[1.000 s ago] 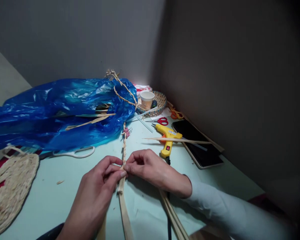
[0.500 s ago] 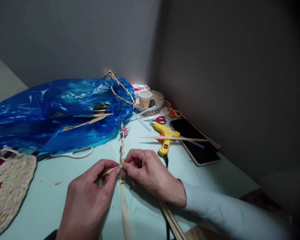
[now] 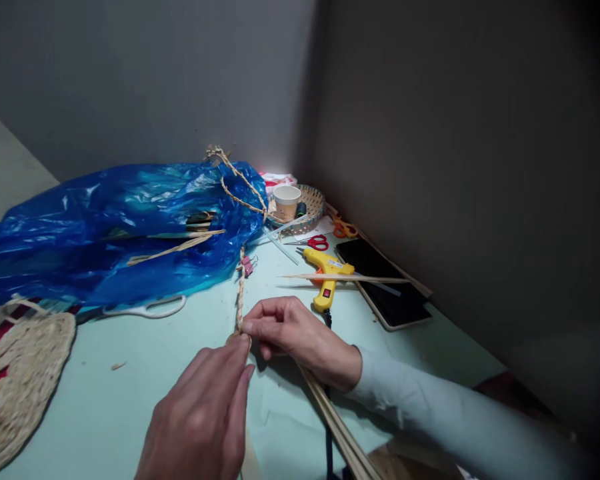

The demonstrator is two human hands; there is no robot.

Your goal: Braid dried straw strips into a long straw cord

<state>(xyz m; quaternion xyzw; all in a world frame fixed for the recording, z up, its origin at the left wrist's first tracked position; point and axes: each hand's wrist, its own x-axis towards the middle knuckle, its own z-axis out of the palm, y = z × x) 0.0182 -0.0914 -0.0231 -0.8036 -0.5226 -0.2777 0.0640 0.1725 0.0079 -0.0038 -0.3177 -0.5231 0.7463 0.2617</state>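
A thin straw braid (image 3: pixel 241 293) runs toward me over the pale green tabletop, with a pink binder clip (image 3: pixel 249 265) at its far end. My right hand (image 3: pixel 300 337) pinches the near end of the braid between thumb and forefinger. Just in front of it, my left hand (image 3: pixel 205 407) is closed at the same spot, its fingertips on the straw there; its palm side is hidden. One flat straw strip (image 3: pixel 251 460) shows below my left hand. Several long strips (image 3: pixel 337 427) trail from under my right hand toward the near edge.
A blue plastic bag (image 3: pixel 130 227) with straw lies at the left back, white-handled scissors (image 3: pixel 150 308) before it. A woven straw piece (image 3: pixel 25 387) sits at left. To the right are a yellow glue gun (image 3: pixel 326 283), a tablet (image 3: pixel 380 287), red scissors (image 3: pixel 317 243) and a basket (image 3: pixel 314 207) with a paper cup (image 3: pixel 286 200).
My left hand has turned over, back upward, and its fingers have moved in front of the braid's near end. My right hand keeps its pinch. The view has shifted slightly.
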